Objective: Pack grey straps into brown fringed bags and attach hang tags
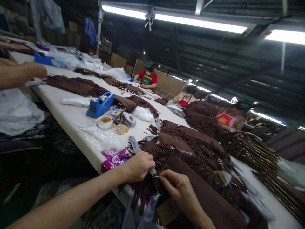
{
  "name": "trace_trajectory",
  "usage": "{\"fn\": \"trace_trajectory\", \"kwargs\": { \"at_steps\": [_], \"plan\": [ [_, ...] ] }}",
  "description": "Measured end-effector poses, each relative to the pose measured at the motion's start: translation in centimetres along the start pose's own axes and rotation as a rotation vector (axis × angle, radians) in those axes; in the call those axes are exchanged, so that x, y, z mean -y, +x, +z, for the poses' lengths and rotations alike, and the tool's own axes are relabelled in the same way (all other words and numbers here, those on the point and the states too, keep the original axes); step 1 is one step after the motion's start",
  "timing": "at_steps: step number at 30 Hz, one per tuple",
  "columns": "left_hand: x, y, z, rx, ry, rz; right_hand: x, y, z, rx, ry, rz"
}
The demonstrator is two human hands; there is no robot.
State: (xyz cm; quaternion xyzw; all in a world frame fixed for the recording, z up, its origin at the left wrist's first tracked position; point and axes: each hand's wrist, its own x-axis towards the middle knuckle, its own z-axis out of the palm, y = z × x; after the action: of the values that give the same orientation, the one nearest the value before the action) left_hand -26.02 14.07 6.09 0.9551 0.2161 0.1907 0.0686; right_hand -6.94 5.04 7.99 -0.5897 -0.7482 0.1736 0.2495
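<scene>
My left hand [140, 163] is closed around a pale translucent wrapping strip [135, 144], which shows above the fist and again below it. Small metal hardware [154, 175] sits at the strip's lower end, between my two hands. My right hand [178, 186] pinches a thin, light-coloured piece at this hardware; its exact kind is too small to make out. Both hands are over a dark brown fringed bag [190, 187] lying at the table's near edge. More pale wrapping [150, 206] and a brown card tag [168, 211] hang below my hands.
The white table [71, 117] holds a blue tape dispenser [100, 105], a round white container [105, 121], clear plastic bags [102, 136] and a purple packet [114, 159]. Brown fringed pieces [202, 136] pile up rightward. Another person's arm [21, 74] reaches in at left; several co-workers sit opposite.
</scene>
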Motion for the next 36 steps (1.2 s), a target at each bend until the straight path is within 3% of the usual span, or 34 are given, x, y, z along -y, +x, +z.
{"fn": "trace_trajectory", "kwargs": {
  "at_steps": [6,11,17,24,29,32,36],
  "plan": [
    [-0.2,2.1,-3.3,0.067,0.079,0.069,0.8,0.4,-0.8,-0.047,-0.128,-0.054],
    [-0.6,3.2,-4.5,0.088,0.125,0.099,0.7,0.5,-1.2,-0.071,-0.177,-0.027],
    [-0.8,3.4,-4.6,0.136,0.127,0.059,0.5,0.7,-0.7,-0.097,-0.186,-0.021],
    [-0.5,3.5,-4.1,0.111,0.095,0.081,0.4,1.5,0.4,-0.113,-0.189,-0.024],
    [-0.1,3.6,-3.6,0.109,0.013,0.019,0.6,1.5,0.8,-0.164,-0.181,0.032],
    [-0.1,3.7,-3.5,0.087,0.003,0.012,0.4,1.6,0.7,-0.178,-0.074,0.085],
    [-0.4,4.2,-3.8,0.08,0.072,0.07,-0.2,2.4,0.5,-0.063,0.206,0.094]
  ]
}}
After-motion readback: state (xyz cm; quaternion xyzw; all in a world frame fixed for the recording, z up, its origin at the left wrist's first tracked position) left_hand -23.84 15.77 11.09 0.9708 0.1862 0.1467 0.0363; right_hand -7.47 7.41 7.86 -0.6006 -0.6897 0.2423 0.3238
